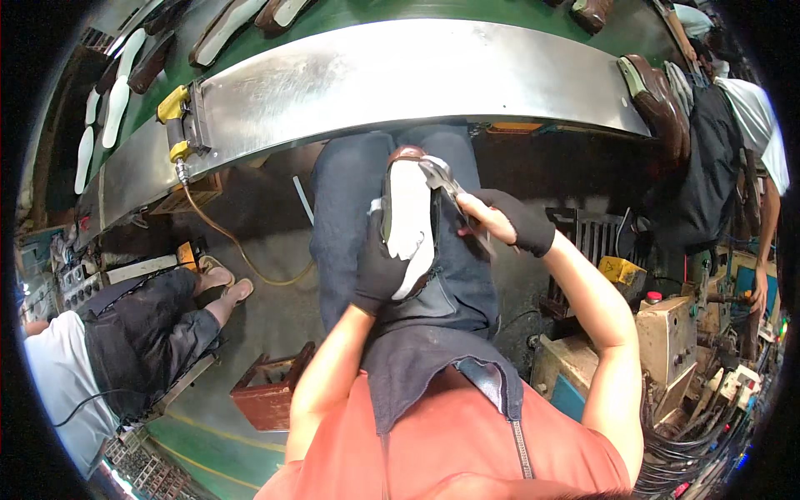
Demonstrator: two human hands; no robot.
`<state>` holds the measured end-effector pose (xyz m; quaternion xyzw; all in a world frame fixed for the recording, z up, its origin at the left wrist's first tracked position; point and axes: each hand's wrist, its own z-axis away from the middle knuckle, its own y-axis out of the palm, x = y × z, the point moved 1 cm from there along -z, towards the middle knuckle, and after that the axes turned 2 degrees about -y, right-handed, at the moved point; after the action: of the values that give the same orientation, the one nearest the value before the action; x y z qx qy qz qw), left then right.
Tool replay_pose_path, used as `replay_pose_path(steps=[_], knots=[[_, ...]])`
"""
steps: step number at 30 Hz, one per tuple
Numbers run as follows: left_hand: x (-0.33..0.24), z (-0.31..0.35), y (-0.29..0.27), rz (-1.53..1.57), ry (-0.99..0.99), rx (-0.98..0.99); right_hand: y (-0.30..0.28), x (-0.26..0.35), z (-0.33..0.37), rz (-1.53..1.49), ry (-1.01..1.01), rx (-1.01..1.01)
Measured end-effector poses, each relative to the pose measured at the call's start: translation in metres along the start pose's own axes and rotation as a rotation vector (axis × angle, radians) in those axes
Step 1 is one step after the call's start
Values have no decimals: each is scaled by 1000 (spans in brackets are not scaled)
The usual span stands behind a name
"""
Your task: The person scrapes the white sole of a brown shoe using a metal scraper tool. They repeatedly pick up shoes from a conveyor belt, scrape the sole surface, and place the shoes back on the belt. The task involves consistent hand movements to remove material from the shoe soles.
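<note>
Across my lap lies a shoe upper on a last (408, 204), its white underside up and its brown toe end pointing toward the bench. My left hand (383, 271), in a dark fingerless glove, is wrapped round its near part from the left side. In my gloved right hand (504, 221) are metal pincers (439, 177), gripped by the handles. Their jaws touch or overlap the shoe's right edge close to the toe; whether they bite on the material I cannot tell. The ends of the handles are partly hidden behind my hand.
A curved steel bench (367, 79) runs ahead, with a green belt (358, 12) carrying shoe parts beyond it. A yellow air stapler (177, 125) with a hose lies at left. Brown boots (662, 108) stand at right. Co-workers (142, 350) are on both sides.
</note>
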<state>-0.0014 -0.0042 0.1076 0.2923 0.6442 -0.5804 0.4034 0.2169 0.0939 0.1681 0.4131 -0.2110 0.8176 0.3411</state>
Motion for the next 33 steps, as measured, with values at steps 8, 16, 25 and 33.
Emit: replay_pose_path(steps=[8, 16, 25, 33], knots=[[-26, -14, -37, 50, -41, 521, 17, 50, 11, 1143, -228, 43], [0, -37, 27, -60, 78, 105, -21, 22, 6, 424, 195, 373], [146, -2, 63, -569, 364, 0, 41, 109, 34, 827, -696, -36], [34, 55, -9, 1003, -738, 400, 63, -49, 51, 228, 119, 118]])
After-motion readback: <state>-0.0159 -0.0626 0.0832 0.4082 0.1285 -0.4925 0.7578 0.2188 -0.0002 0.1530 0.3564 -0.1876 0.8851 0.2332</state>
